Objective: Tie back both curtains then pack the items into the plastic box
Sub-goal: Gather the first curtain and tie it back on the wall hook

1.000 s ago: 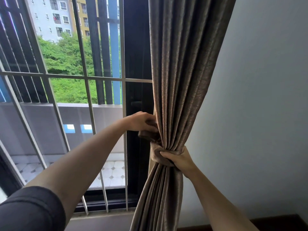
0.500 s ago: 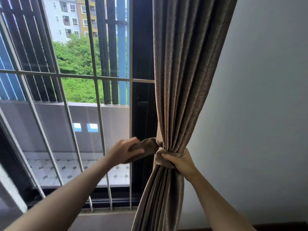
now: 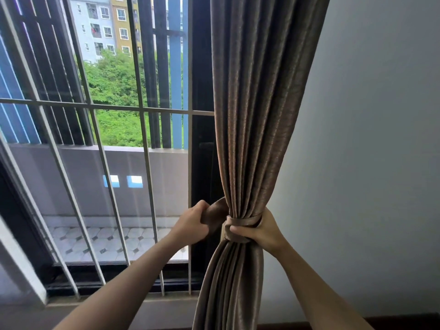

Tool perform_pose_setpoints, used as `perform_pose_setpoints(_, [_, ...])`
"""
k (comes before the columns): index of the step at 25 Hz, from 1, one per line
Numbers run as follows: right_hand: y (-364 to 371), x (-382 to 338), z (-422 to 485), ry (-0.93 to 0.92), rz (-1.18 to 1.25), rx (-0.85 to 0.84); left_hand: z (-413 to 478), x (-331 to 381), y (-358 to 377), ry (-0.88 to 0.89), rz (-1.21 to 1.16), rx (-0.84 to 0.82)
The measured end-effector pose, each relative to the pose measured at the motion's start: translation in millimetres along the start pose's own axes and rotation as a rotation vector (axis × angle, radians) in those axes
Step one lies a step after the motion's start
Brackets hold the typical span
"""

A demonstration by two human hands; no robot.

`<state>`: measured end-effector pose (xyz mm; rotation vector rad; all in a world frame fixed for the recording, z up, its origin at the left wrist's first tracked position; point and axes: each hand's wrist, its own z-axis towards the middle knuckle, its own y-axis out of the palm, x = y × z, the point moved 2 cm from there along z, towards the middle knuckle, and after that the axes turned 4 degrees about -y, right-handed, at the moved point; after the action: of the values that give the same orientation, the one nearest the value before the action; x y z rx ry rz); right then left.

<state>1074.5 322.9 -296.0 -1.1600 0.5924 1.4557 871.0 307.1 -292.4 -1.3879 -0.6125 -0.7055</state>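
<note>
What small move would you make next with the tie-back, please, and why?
Probably draw the left hand leftward to tighten the knot: it grips the loose end of the tie-back, while the right hand holds the band round the gathered curtain.

The curtain [image 3: 252, 115] is cut off by the top and bottom edges. The band [image 3: 240, 221] passes behind the gathered folds, so its far side is hidden, and its loose end disappears inside the fist of the left hand [image 3: 192, 225]. Whether the fingertips of the right hand [image 3: 262, 232] tuck under the band cannot be told. Both forearms leave the picture at the bottom edge. The window frame [image 3: 14, 239] at lower left is blurred.
</note>
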Motion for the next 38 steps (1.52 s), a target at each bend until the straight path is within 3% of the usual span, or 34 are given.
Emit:
perform_pose_setpoints(3, [2, -1, 1, 0.008, -0.018, 0.008, -2, 10, 2, 0.048, -0.298, 0.085])
perform_pose_setpoints(9, [-7, -4, 11, 0.024, -0.055, 0.101, 17, 22, 10, 0.331, -0.090, 0.167])
perform_pose_setpoints(13, [-7, 2, 3, 0.041, 0.011, 0.164, 23, 14, 7, 0.187, -0.316, -0.076])
perform_pose_setpoints(15, [-9, 0, -2, 0.043, 0.035, 0.136, 15, 4, 11, 0.200, -0.372, -0.114])
perform_pose_setpoints(20, [-22, -28, 13, -0.013, -0.039, 0.084, 24, 0, 3, 0.329, -0.016, 0.082])
perform_pose_setpoints(22, [-9, -40, 22, -0.024, -0.144, 0.066, 27, 3, 0, 0.388, 0.019, 0.122])
perform_pose_setpoints(27, [6, -50, 42, 0.018, -0.267, 0.290, 14, 4, 6, 0.544, 0.095, 0.082])
perform_pose_setpoints(29, [6, -54, 45, 0.055, -0.295, 0.402, 20, -7, -13, 0.429, 0.130, 0.147])
perform_pose_setpoints(32, [12, -57, 48, 0.086, -0.349, 0.490, 29, -12, -45, 0.196, 0.263, 0.415])
perform_pose_setpoints(35, [18, -60, 54, 0.118, -0.408, 0.579, 13, 5, -29, 0.388, 0.365, 0.375])
perform_pose_setpoints(38, [20, -61, 60, 0.140, -0.466, 0.560, 5, -1, -33, 0.165, 0.331, 0.409])
